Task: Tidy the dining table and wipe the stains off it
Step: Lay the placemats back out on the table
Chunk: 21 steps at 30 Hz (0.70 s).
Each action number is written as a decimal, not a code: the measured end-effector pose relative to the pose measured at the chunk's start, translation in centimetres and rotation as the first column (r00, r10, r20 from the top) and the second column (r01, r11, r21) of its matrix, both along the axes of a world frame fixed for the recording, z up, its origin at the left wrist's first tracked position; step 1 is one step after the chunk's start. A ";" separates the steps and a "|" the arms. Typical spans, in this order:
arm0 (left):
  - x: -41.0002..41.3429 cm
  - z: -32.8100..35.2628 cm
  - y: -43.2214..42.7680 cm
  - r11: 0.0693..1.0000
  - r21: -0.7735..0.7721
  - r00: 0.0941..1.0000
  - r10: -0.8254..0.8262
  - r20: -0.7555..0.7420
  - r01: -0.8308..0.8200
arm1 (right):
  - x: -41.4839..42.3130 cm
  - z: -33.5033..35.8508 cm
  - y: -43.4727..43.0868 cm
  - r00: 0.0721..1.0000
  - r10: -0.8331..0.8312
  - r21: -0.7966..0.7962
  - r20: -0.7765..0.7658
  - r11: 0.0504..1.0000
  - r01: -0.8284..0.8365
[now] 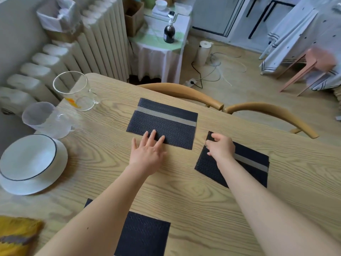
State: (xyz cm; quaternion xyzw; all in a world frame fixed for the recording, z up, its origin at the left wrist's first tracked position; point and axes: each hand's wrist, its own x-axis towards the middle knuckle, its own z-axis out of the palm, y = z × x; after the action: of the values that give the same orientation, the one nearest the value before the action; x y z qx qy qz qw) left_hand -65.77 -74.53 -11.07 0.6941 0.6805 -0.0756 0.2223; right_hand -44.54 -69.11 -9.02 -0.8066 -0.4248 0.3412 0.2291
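Now left hand [147,154] presses far placemat [166,121]; right hand [220,146] pinches another placemat [247,169].

2 bare forearms reach forward from the bottom edge of the view, roughly parallel and well apart. The left hand [147,156] lies palm down with a flat wrist, its fingers [152,137] straight and spread. The tips of 3 of them rest on the near edge of the middle placemat [166,119], and the little finger is splayed to the left over the counter [103,159]. The right hand [221,147] is seen from its back, wrist slightly bent and knuckles raised. Its curled fingers [215,136] pinch the far left corner of the right placemat [251,163].
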 end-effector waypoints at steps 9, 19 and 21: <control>4.0 1.9 -0.6 0.987 0.156 0.974 -0.063 0.219 0.029 | 7.9 1.4 -4.6 0.955 -0.048 -0.043 0.292 0.997 0.063; 11.1 1.7 -3.4 0.997 0.041 0.917 -0.079 0.392 0.068 | 14.1 -0.7 -9.1 0.913 -0.221 -0.209 0.343 0.930 0.304; 12.1 1.6 -3.7 0.999 0.018 0.919 -0.031 0.394 0.027 | 14.2 -1.0 -8.8 0.922 -0.227 -0.199 0.315 0.934 0.298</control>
State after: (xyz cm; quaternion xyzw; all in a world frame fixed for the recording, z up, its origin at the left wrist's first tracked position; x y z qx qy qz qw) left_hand -53.64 -78.26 -9.47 0.7065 0.6120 0.0663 0.3492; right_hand -30.38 -77.95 -9.98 -0.9192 -0.2960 0.2358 0.1085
